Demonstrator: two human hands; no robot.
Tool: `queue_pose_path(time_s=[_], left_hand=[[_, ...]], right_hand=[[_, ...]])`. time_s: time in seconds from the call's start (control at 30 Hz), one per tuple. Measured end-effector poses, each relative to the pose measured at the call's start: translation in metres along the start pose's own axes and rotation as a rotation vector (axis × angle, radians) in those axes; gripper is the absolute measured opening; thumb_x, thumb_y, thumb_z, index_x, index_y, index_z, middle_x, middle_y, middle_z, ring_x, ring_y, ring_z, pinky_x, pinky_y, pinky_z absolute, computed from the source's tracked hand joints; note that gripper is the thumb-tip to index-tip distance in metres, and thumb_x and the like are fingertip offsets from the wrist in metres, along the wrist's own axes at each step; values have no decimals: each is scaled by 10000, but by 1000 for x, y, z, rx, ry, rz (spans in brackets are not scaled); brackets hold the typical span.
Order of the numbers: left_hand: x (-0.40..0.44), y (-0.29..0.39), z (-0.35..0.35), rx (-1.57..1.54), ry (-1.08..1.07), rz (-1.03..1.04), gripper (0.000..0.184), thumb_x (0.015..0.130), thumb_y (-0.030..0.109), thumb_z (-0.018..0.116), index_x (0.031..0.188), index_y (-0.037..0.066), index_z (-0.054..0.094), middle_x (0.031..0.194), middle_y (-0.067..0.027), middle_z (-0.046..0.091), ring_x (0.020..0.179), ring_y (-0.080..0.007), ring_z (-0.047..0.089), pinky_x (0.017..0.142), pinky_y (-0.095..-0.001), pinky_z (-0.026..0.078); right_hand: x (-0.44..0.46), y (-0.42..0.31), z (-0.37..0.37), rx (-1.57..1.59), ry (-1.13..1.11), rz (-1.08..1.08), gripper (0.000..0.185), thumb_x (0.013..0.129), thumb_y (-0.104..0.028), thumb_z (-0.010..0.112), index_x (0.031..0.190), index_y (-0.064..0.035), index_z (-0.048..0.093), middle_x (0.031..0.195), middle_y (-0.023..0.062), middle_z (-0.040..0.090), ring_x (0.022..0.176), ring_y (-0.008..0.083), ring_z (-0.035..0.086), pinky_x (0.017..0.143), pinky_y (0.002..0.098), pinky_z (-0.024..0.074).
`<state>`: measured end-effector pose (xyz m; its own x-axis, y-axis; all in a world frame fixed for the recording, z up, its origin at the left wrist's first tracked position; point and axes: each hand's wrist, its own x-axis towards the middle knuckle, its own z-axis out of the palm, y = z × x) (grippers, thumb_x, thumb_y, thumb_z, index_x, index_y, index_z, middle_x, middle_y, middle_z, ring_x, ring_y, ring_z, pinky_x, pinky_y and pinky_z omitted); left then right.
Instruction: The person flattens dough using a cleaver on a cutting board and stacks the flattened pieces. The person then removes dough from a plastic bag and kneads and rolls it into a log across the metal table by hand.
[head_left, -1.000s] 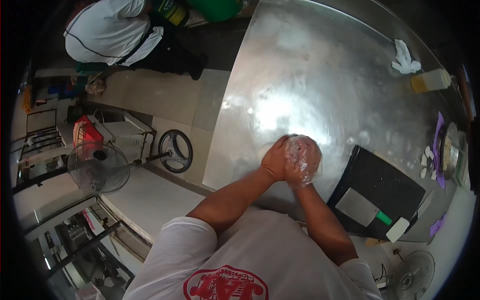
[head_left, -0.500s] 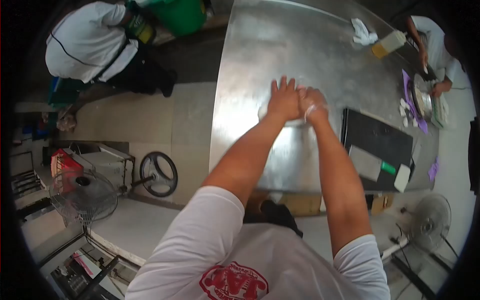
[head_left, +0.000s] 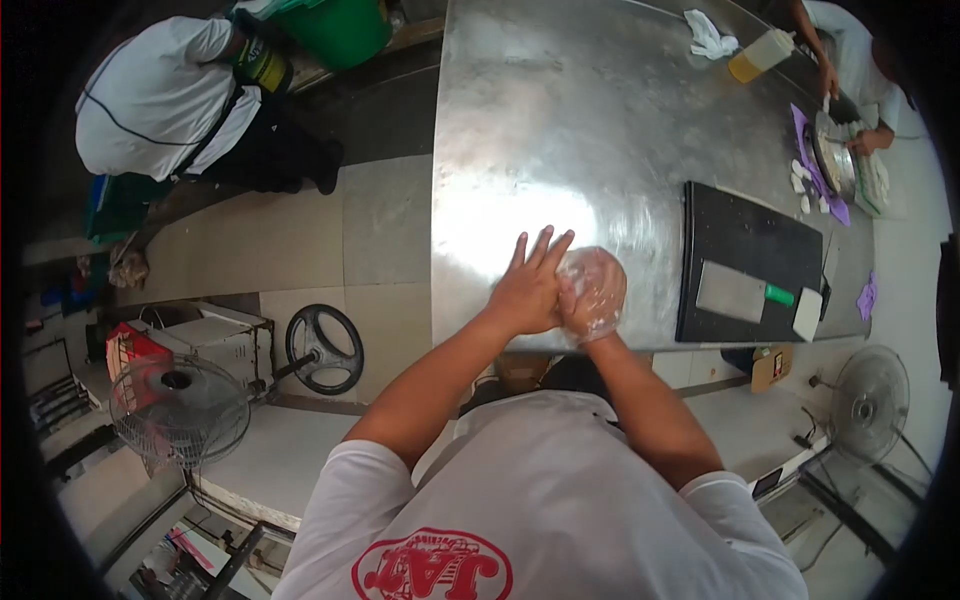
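Note:
Near the front edge of the steel table, my left hand (head_left: pixel 533 288) lies with its fingers spread, pointing away from me. It touches the side of my right hand (head_left: pixel 592 300). Clear, crinkled plastic (head_left: pixel 600 272) covers my right hand in a rounded shape. Its fingers are hidden, and I cannot make out whether anything is under the palm. The steel table (head_left: pixel 560 130) shines around both hands.
Right of my hands lies a black board (head_left: pixel 745 235) with a green-handled cleaver (head_left: pixel 735 290) and a white scraper (head_left: pixel 808 315). Farther back are a squeeze bottle (head_left: pixel 762 56) and a white cloth (head_left: pixel 708 35). One person (head_left: pixel 855 60) handles a pan; another person (head_left: pixel 165 100) stands left.
Both hands have moved back toward my body, from mid-table to near the front edge. The pale material that showed beneath them earlier is no longer visible there.

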<state>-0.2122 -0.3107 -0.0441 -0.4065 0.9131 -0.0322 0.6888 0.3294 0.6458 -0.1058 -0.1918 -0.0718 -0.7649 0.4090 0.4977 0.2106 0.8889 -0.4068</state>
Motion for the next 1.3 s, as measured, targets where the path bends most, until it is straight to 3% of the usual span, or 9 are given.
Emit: queue_pose_path(time_s=[0.07, 0.53, 0.57, 0.7, 0.8, 0.87, 0.97, 1.07, 1.3], left_hand=[[19, -9, -4, 68, -67, 19, 640, 763, 372, 753, 1301, 55, 616, 1627, -209, 243, 1537, -446, 82, 1211, -665, 61], [145, -13, -26, 201, 45, -203, 953, 674, 464, 851, 1449, 43, 491, 1608, -202, 318, 1531, -454, 124, 1180, -714, 79], [139, -15, -17, 252, 116, -176, 868, 697, 443, 834, 1398, 29, 533, 1497, -233, 474, 1454, -434, 348, 1195, -604, 233], [119, 19, -52, -16, -142, -163, 674, 738, 402, 784, 1243, -6, 604, 1156, -217, 694, 1100, -373, 659, 989, -406, 504], [110, 71, -60, 183, -226, -246, 601, 725, 382, 793, 1133, -25, 621, 1073, -223, 695, 1067, -378, 656, 944, -443, 514], [91, 69, -24, 147, 20, -33, 493, 743, 379, 759, 1054, 21, 624, 1112, -185, 667, 1067, -350, 634, 897, -459, 513], [63, 55, 44, 342, 215, -18, 458, 797, 330, 668, 1148, 38, 633, 1237, -150, 639, 1188, -318, 568, 1031, -450, 441], [71, 51, 50, 384, 170, -100, 508, 814, 332, 621, 1235, 48, 629, 1271, -122, 636, 1216, -297, 543, 1099, -430, 390], [136, 7, 8, 183, 220, 11, 459, 822, 305, 633, 1203, 51, 649, 1256, -113, 642, 1202, -294, 541, 1067, -428, 409]], right_hand=[[23, 6, 2, -31, -80, 15, 443, 905, -428, 620, 1099, -32, 652, 1114, 181, 632, 1013, 388, 604, 890, 484, 470], [150, 98, 52, 127, 7, -73, 300, 899, -338, 609, 983, -59, 682, 892, 134, 672, 886, 343, 613, 883, 480, 445], [149, 97, 48, 98, -142, -41, 289, 911, -328, 592, 958, -55, 671, 879, 141, 676, 873, 349, 620, 879, 487, 446], [127, 77, 7, 333, -389, 207, 344, 994, -374, 547, 949, -45, 634, 844, 170, 674, 836, 333, 645, 835, 452, 493], [97, 85, 4, 863, -396, 314, 379, 1026, -435, 550, 1041, -62, 615, 880, 161, 656, 841, 314, 646, 820, 391, 524], [67, 85, -14, 1238, -399, 630, 297, 1012, -324, 580, 1122, -48, 592, 1014, 178, 631, 944, 342, 626, 872, 412, 503], [39, 63, -34, 595, -184, 102, 418, 906, -225, 663, 1226, 18, 551, 1212, 261, 542, 1119, 450, 528, 982, 498, 432], [31, 67, -10, 499, -103, 89, 535, 891, -386, 642, 1250, 2, 562, 1225, 255, 557, 1115, 447, 541, 947, 528, 431], [103, 88, 25, 460, -172, 120, 478, 852, -355, 662, 1192, -23, 611, 1185, 199, 597, 1052, 405, 585, 930, 505, 434]])
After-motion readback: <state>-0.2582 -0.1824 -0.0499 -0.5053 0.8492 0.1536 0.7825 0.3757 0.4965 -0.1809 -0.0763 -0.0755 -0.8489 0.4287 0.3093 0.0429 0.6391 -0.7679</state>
